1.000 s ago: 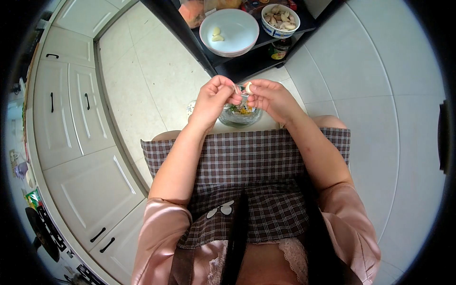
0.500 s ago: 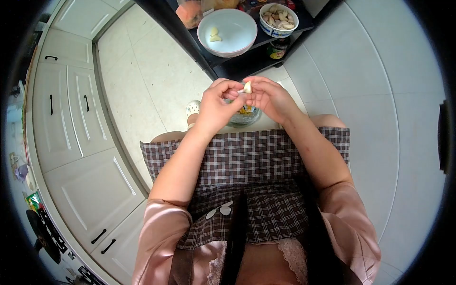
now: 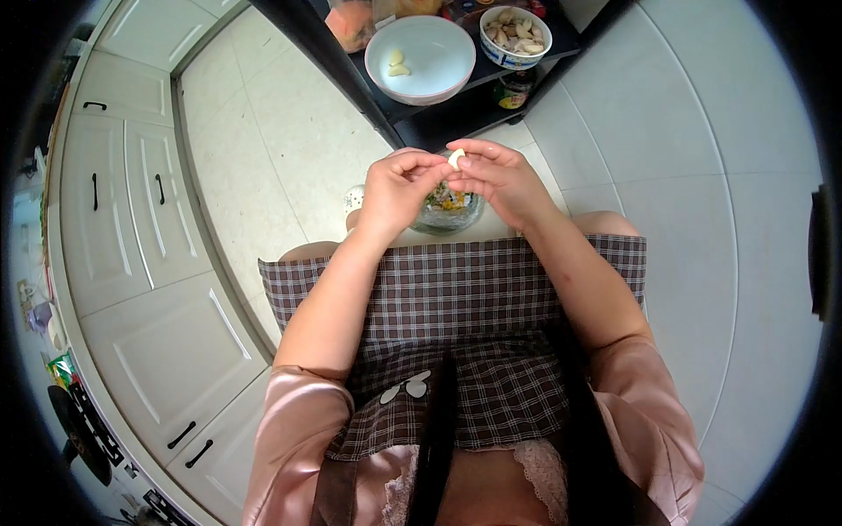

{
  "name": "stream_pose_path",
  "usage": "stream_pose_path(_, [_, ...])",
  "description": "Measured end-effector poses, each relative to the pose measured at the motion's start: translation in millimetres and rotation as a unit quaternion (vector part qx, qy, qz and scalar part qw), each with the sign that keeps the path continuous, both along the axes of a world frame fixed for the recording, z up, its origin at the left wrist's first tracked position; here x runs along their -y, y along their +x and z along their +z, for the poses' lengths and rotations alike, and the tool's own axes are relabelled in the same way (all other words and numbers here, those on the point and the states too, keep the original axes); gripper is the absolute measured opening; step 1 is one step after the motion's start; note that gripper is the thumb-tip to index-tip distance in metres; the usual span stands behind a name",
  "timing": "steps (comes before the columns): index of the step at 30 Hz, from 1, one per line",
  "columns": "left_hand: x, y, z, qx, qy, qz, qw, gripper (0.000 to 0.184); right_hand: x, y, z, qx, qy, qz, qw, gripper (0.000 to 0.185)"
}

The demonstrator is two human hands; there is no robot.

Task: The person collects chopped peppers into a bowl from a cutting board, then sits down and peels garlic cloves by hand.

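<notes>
A pale garlic clove (image 3: pixel 456 159) is pinched between both hands, over a clear lined bin (image 3: pixel 449 212) with scraps inside. My left hand (image 3: pixel 402 186) has its thumb and fingers closed on the clove's near side. My right hand (image 3: pixel 502 180) grips the clove between thumb and forefinger. Beyond the hands, a wide white bowl (image 3: pixel 443 61) holds two peeled garlic cloves (image 3: pixel 398 63). To its right, a smaller patterned bowl (image 3: pixel 511 61) is filled with several unpeeled garlic cloves (image 3: pixel 516 33).
Both bowls stand on a black shelf unit (image 3: pixel 438 127), with a dark jar (image 3: pixel 514 90) on its lower level. White cabinets (image 3: pixel 175 359) line the left, and a tiled wall (image 3: pixel 684 219) rises on the right. A plaid apron (image 3: pixel 456 289) covers my lap.
The clove has turned in my fingers and shows more of its pale side. My left hand has shifted slightly, and more of the scraps in the bin show between my hands.
</notes>
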State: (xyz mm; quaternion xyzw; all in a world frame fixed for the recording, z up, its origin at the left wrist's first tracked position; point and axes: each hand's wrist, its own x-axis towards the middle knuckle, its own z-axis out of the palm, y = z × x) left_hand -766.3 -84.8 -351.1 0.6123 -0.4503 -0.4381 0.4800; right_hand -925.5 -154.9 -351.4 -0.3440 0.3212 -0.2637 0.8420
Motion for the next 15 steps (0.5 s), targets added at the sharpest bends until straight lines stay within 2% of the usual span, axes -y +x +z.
stream_pose_path(8, [0.9, -3.1, -7.3, -0.066, 0.011, 0.011, 0.998, 0.014, 1.7, 0.2, 0.3, 0.007, 0.036, 0.000, 0.999, 0.032])
stream_pose_path(15, [0.9, -2.6, 8.0, 0.020, -0.005, -0.002, 1.000, 0.011, 1.3, 1.8, -2.5, -0.035, 0.011, -0.002, 0.999, 0.026])
